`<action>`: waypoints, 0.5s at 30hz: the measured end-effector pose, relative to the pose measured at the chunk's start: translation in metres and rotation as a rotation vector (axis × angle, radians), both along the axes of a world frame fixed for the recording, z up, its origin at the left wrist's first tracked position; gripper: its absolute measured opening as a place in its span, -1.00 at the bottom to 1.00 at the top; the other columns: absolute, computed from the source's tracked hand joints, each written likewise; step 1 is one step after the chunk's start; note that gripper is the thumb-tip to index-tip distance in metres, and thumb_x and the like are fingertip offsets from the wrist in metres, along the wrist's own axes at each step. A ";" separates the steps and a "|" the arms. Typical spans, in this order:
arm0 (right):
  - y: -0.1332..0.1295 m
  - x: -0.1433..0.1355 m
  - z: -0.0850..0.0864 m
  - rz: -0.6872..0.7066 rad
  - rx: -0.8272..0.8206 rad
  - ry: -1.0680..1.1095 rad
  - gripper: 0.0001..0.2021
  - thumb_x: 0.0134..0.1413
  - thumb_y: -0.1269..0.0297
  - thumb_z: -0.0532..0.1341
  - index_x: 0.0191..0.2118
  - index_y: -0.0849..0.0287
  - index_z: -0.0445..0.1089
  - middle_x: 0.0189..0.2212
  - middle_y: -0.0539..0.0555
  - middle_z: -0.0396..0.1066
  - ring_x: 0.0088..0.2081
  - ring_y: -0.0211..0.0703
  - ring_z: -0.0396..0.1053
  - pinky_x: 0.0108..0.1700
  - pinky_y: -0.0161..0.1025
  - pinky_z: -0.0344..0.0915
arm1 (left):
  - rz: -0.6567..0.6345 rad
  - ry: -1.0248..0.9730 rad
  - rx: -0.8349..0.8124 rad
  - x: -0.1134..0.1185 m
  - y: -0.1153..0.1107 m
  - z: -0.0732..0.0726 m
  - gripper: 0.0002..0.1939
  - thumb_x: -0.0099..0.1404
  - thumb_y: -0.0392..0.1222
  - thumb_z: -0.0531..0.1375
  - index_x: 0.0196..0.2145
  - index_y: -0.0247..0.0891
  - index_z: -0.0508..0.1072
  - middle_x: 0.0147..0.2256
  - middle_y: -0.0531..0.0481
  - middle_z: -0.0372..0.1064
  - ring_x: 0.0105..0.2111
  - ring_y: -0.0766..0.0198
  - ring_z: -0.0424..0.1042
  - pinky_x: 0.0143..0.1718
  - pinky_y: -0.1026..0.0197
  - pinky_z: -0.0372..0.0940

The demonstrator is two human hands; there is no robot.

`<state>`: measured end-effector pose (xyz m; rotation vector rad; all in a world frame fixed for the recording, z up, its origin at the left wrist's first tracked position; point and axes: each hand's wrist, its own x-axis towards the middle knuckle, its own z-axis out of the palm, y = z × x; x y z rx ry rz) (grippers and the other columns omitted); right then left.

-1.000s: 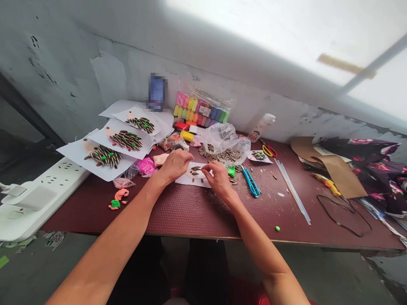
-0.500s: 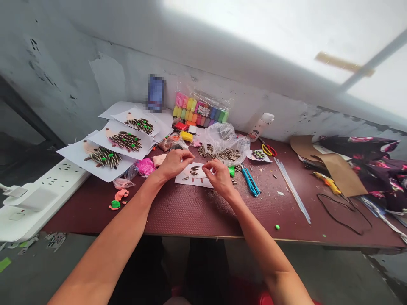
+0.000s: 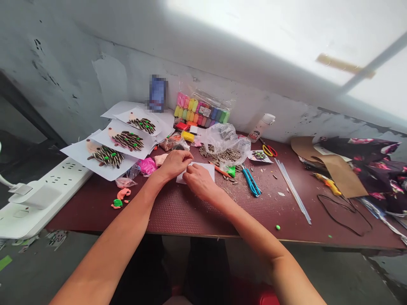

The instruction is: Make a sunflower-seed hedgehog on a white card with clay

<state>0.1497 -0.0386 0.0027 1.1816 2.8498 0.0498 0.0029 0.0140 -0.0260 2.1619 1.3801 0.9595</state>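
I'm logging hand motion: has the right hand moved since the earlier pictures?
Yes: the right hand has moved left, away from the blue cutter, closer to the left hand.

No legible text; white label (image 3: 204, 111) on bag of coloured packs (image 3: 219, 115) too small to read.

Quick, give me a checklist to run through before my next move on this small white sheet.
1. Small white sheet lying on the table: ok.
2. Middle of the sheet in plain sight: not ok; the right hand covers it.
3. Left hand pinching a seed: cannot tell.
4. Seed pile close by: ok, just beyond the sheet, partly under the plastic bag.
5. Blue tool clear of both hands: ok.
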 end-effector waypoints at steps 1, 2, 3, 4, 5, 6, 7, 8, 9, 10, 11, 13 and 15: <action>0.000 -0.002 0.001 0.017 0.009 -0.034 -0.79 0.32 0.46 0.11 -0.19 0.27 0.52 -0.23 0.23 0.48 -0.16 0.00 0.34 -0.11 -0.14 0.25 | 0.001 0.006 0.000 0.000 0.000 0.000 -0.76 0.23 -0.20 0.14 -0.36 -0.20 0.63 -0.38 -0.02 0.60 -0.36 0.19 0.52 -0.23 0.22 0.35; 0.000 -0.004 0.002 0.027 0.020 -0.052 -0.79 0.32 0.48 0.10 -0.15 0.29 0.50 -0.22 0.24 0.47 -0.15 0.01 0.34 -0.11 -0.13 0.26 | 0.003 0.010 -0.001 0.000 0.000 0.000 -0.76 0.23 -0.21 0.14 -0.35 -0.20 0.63 -0.37 -0.03 0.61 -0.35 0.18 0.52 -0.23 0.22 0.35; -0.001 -0.006 0.002 0.033 0.034 -0.062 -0.79 0.32 0.50 0.09 -0.13 0.31 0.49 -0.21 0.26 0.47 -0.15 0.02 0.33 -0.10 -0.11 0.26 | 0.006 0.014 -0.004 0.000 0.001 0.000 -0.77 0.23 -0.21 0.14 -0.35 -0.21 0.63 -0.36 -0.04 0.61 -0.34 0.17 0.52 -0.22 0.21 0.35; -0.001 -0.006 0.001 0.033 0.046 -0.067 -0.78 0.33 0.51 0.08 -0.11 0.32 0.47 -0.20 0.27 0.46 -0.15 0.02 0.33 -0.10 -0.10 0.27 | 0.009 0.014 -0.009 0.000 0.001 0.000 -0.76 0.23 -0.22 0.14 -0.34 -0.22 0.64 -0.35 -0.05 0.61 -0.34 0.17 0.53 -0.21 0.21 0.35; -0.002 -0.006 0.000 0.030 0.056 -0.064 -0.78 0.33 0.52 0.06 -0.10 0.33 0.46 -0.20 0.27 0.46 -0.15 0.03 0.32 -0.10 -0.10 0.26 | 0.012 0.009 -0.016 0.000 0.000 0.000 -0.76 0.23 -0.22 0.14 -0.34 -0.23 0.64 -0.35 -0.06 0.61 -0.33 0.16 0.53 -0.21 0.20 0.35; -0.002 -0.005 -0.001 0.024 0.059 -0.054 -0.77 0.33 0.53 0.05 -0.11 0.33 0.46 -0.20 0.27 0.45 -0.16 0.03 0.31 -0.10 -0.09 0.26 | 0.013 -0.001 -0.025 0.000 0.000 0.001 -0.76 0.24 -0.22 0.15 -0.34 -0.24 0.64 -0.35 -0.06 0.61 -0.33 0.16 0.53 -0.21 0.20 0.35; -0.001 -0.003 -0.002 0.015 0.057 -0.036 -0.77 0.33 0.54 0.04 -0.12 0.33 0.45 -0.21 0.27 0.45 -0.17 0.02 0.31 -0.11 -0.10 0.26 | 0.012 -0.015 -0.033 0.000 0.000 0.002 -0.76 0.24 -0.22 0.15 -0.34 -0.24 0.64 -0.35 -0.06 0.61 -0.34 0.16 0.53 -0.21 0.20 0.35; -0.001 -0.001 -0.003 0.007 0.051 -0.010 -0.77 0.33 0.54 0.04 -0.13 0.31 0.45 -0.21 0.26 0.44 -0.17 0.01 0.30 -0.11 -0.11 0.25 | 0.010 -0.031 -0.038 0.000 0.000 0.002 -0.77 0.24 -0.21 0.15 -0.34 -0.24 0.63 -0.36 -0.06 0.60 -0.34 0.16 0.52 -0.22 0.20 0.34; 0.000 0.003 -0.003 -0.004 0.043 0.020 -0.78 0.34 0.53 0.05 -0.15 0.30 0.46 -0.22 0.24 0.44 -0.18 -0.01 0.30 -0.11 -0.12 0.24 | 0.009 -0.047 -0.039 -0.001 0.000 0.003 -0.77 0.25 -0.21 0.15 -0.35 -0.24 0.63 -0.37 -0.05 0.60 -0.35 0.17 0.52 -0.22 0.21 0.34; 0.001 0.006 -0.003 -0.018 0.042 0.050 -0.79 0.35 0.52 0.07 -0.16 0.28 0.46 -0.22 0.22 0.44 -0.18 -0.03 0.30 -0.11 -0.14 0.22 | 0.010 -0.060 -0.036 -0.001 -0.001 0.003 -0.77 0.25 -0.20 0.15 -0.35 -0.24 0.63 -0.37 -0.04 0.60 -0.35 0.18 0.52 -0.23 0.21 0.34; 0.002 0.010 -0.003 -0.026 0.042 0.072 -0.81 0.35 0.48 0.09 -0.17 0.26 0.47 -0.22 0.21 0.44 -0.19 -0.04 0.30 -0.12 -0.15 0.21 | 0.014 -0.068 -0.031 -0.001 -0.001 0.004 -0.77 0.25 -0.20 0.14 -0.36 -0.24 0.62 -0.37 -0.04 0.60 -0.35 0.18 0.51 -0.23 0.22 0.34; 0.004 0.017 -0.003 -0.038 0.041 0.101 -0.82 0.36 0.42 0.13 -0.21 0.21 0.49 -0.23 0.18 0.44 -0.19 -0.06 0.29 -0.13 -0.17 0.19 | 0.022 -0.068 -0.023 -0.001 -0.001 0.004 -0.77 0.26 -0.19 0.14 -0.37 -0.23 0.62 -0.36 -0.05 0.60 -0.33 0.18 0.52 -0.23 0.21 0.33; 0.004 0.021 -0.002 -0.037 0.023 0.118 -0.81 0.34 0.40 0.14 -0.26 0.19 0.51 -0.26 0.16 0.44 -0.21 -0.06 0.29 -0.15 -0.17 0.17 | 0.023 -0.056 -0.025 -0.001 -0.002 0.005 -0.77 0.26 -0.19 0.14 -0.36 -0.23 0.62 -0.35 -0.05 0.61 -0.33 0.17 0.52 -0.21 0.20 0.34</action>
